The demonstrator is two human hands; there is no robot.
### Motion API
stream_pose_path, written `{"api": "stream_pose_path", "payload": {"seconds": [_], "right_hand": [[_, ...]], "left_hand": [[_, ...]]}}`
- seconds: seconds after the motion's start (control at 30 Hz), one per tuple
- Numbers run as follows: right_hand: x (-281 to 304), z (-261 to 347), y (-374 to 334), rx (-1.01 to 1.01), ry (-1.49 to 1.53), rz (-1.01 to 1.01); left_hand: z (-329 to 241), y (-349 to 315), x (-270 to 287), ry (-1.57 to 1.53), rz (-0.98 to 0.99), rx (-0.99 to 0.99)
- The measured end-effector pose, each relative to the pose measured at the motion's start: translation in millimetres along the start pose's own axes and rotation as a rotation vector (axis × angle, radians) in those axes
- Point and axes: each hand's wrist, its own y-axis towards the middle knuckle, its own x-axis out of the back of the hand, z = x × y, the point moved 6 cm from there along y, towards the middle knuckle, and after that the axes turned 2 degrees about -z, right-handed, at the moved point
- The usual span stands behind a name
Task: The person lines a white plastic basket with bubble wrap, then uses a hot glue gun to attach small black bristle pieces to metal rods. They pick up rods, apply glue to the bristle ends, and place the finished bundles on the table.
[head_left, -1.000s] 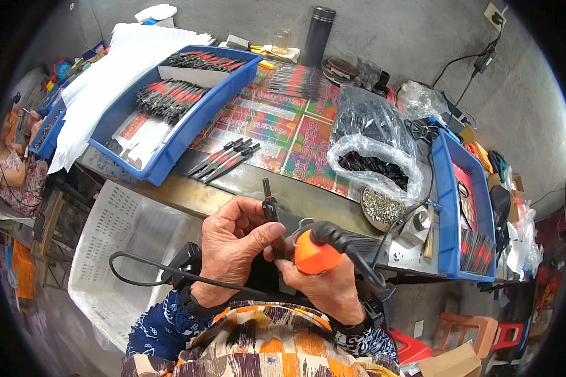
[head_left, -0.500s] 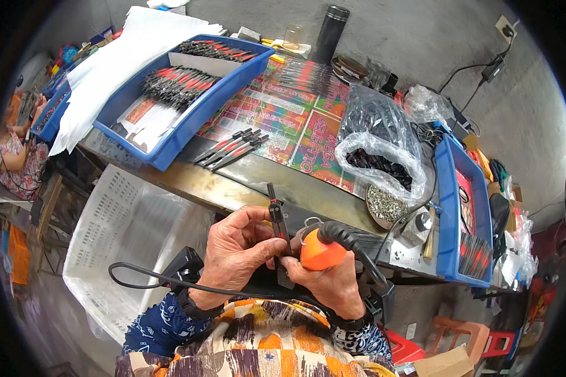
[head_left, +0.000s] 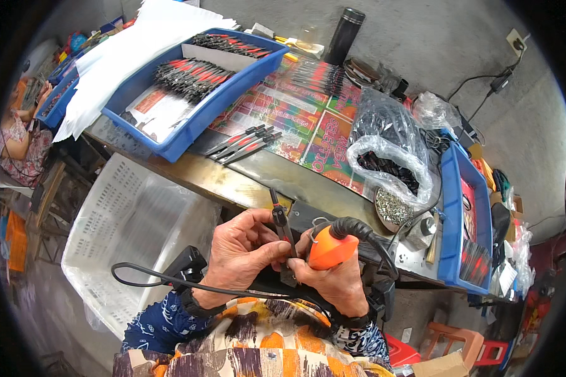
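My left hand (head_left: 238, 252) pinches a slim black and red compass-like piece (head_left: 279, 215) upright between thumb and fingers, its top end pointing away from me. Close beside it, my right hand (head_left: 334, 286) is wrapped round an orange-bodied power screwdriver (head_left: 331, 249) with a black coiled cord. The right thumb reaches toward the lower part of the piece, and the tip of the driver is hidden by my fingers. A few similar slim pieces (head_left: 244, 144) lie side by side on the bench beyond my hands.
A blue tray (head_left: 181, 143) of black and red pieces stands far left, above a white basket (head_left: 94, 251). Toward the right are a plastic bag (head_left: 390, 147) of black parts, a bowl of small screws (head_left: 393, 207) and another blue tray (head_left: 449, 213). Someone sits at far left.
The view has shifted slightly, so the bench things appear a little farther right. Both hands keep their grips, and the screwdriver stays beside the slim piece.
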Motion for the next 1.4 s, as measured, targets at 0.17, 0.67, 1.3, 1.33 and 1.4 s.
{"api": "stream_pose_path", "payload": {"seconds": [0.17,0.67,1.3,1.33,1.4], "right_hand": [[0.4,1.6,-0.9,-0.035,0.111,-0.037],[0.7,10.9,0.2,-0.082,0.031,-0.038],[-0.8,12.6,2.1,-0.064,-0.043,-0.02],[-0.8,13.5,2.7,-0.042,-0.043,-0.009],[-0.6,12.7,2.7,-0.047,-0.041,-0.001]], "left_hand": [[1.1,-2.7,-0.1,-0.003,-0.01,0.018],[6.1,-6.5,1.3,-0.01,-0.002,0.056],[11.4,-8.2,5.4,-0.041,-0.022,0.091],[11.4,-8.2,5.6,-0.035,-0.018,0.09],[11.6,-8.5,6.1,-0.024,-0.015,0.092]]}}
